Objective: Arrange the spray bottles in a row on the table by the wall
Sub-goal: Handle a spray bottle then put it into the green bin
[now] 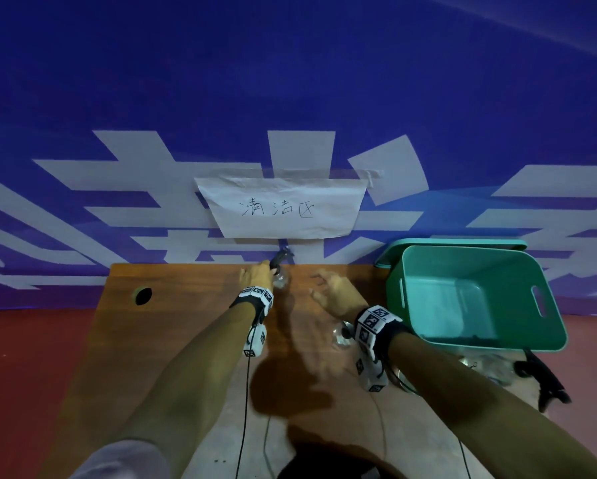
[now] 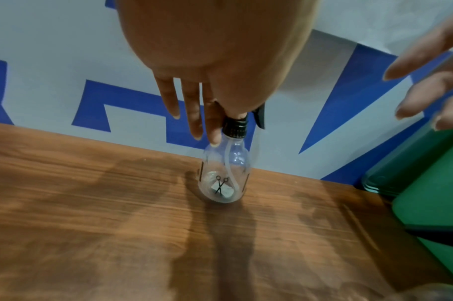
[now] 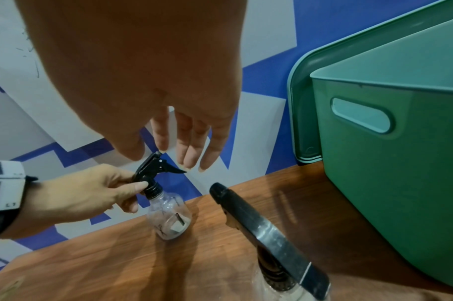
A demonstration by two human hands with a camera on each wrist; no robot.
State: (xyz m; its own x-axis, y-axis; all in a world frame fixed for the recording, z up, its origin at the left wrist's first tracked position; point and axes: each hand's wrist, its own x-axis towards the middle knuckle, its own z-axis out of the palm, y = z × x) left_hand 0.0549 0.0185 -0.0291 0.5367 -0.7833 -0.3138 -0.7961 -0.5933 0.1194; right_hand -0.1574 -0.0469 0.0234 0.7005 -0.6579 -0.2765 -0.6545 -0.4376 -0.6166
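Observation:
A clear spray bottle (image 1: 280, 278) with a black trigger head stands upright on the wooden table (image 1: 186, 340) right against the wall. My left hand (image 1: 259, 276) pinches its neck between thumb and fingers (image 3: 140, 186); the bottle (image 2: 222, 177) carries a small scissors print. Just right of it my right hand (image 1: 331, 288) hovers with fingers (image 3: 189, 146) spread and holds nothing. A second clear spray bottle (image 1: 342, 337) stands under my right wrist, its black head (image 3: 259, 224) close to that camera. A third spray bottle (image 1: 490, 368) lies on its side in front of the bin.
A green plastic bin (image 1: 477, 295) fills the table's right side, its lid (image 1: 463, 242) leaning on the wall behind it. A handwritten paper sign (image 1: 283, 205) hangs on the blue-and-white wall. A cable hole (image 1: 143, 295) sits in the table's back left.

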